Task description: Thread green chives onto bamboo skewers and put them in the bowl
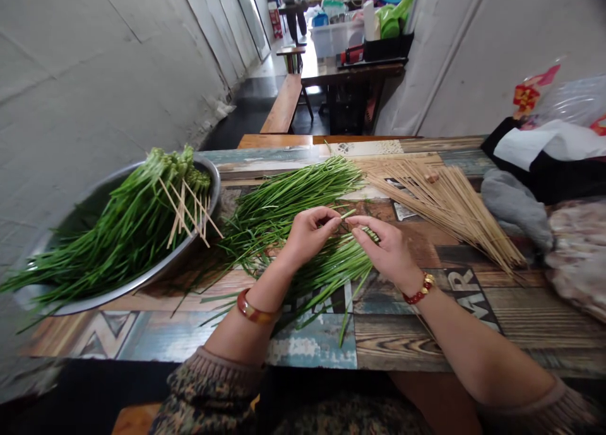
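Observation:
My left hand (310, 233) is closed, thumb and forefinger pinching a green garlic chive stem (349, 213). Opposite it, my right hand (388, 245) is closed too, its fingertips at the stem's end. Under the right fingers shows a row of pale chive ends (373, 235), their leaves trailing toward me over the table. A thin stick (428, 331) runs out below the right wrist; its upper part is hidden by the hand. Just beyond my hands lies a loose pile of garlic chives (298, 192). Bamboo skewers (449, 208) are spread to the right.
At left a metal basin (215, 189) holds chives threaded on skewers (182, 211). A grey bag (514, 201) and a clear bag of pale pieces (580, 252) sit at right. Beyond the patchwork table (402, 346) stand a bench (283, 103) and another table with a plastic bin (334, 38).

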`<state>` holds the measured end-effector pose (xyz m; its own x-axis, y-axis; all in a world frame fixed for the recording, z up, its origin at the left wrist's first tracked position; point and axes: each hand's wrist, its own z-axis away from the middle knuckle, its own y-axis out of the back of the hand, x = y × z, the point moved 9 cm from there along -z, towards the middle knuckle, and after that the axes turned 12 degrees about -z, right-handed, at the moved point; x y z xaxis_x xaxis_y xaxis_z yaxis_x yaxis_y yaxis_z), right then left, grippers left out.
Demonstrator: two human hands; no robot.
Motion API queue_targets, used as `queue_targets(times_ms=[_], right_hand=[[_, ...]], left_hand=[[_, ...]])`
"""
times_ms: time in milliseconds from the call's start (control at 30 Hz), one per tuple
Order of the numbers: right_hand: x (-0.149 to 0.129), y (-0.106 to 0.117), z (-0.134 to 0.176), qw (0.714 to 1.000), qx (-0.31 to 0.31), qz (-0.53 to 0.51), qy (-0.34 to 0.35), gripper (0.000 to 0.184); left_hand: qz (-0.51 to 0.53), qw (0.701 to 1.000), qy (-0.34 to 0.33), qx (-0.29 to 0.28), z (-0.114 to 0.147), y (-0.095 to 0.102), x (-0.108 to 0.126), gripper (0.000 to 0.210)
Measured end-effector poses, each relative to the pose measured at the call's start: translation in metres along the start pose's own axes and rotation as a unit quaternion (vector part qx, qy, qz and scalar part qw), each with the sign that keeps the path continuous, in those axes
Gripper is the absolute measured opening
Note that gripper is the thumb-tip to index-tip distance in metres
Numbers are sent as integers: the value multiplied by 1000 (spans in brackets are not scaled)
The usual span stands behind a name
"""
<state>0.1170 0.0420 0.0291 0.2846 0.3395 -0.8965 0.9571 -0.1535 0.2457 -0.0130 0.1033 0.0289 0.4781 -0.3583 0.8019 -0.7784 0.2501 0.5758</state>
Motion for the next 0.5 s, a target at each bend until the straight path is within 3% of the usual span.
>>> queue_targets(times_ms=[500], right_hand=[[1, -1, 1, 1000, 3, 2, 4, 23]], left_hand=[[-59, 997, -54, 18, 4, 5, 19, 15]])
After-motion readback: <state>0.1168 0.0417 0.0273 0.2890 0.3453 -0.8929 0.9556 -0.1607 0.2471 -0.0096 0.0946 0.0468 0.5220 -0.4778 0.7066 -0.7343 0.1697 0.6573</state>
